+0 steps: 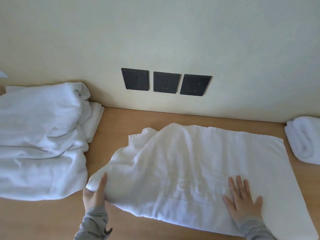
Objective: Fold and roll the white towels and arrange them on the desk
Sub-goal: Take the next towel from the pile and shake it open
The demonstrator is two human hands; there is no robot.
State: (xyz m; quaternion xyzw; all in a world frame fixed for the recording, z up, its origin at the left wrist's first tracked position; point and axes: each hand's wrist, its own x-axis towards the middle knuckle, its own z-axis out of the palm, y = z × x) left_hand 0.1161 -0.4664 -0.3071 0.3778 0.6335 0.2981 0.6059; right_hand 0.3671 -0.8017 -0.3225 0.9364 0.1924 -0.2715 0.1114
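A white towel (199, 161) with embossed lettering lies spread on the wooden desk (131, 125), its left part rumpled and lifted. My left hand (94, 194) grips the towel's left end, fingers curled around the bunched edge. My right hand (242, 200) presses flat on the towel's right half, fingers spread. A rolled white towel (304, 141) rests at the desk's right edge. A loose heap of white towels (41, 135) covers the left side of the desk.
Three dark wall sockets (165, 82) sit on the cream wall just above the desk's back edge. Grey sleeves cover both wrists. Bare wood shows between the heap and the spread towel.
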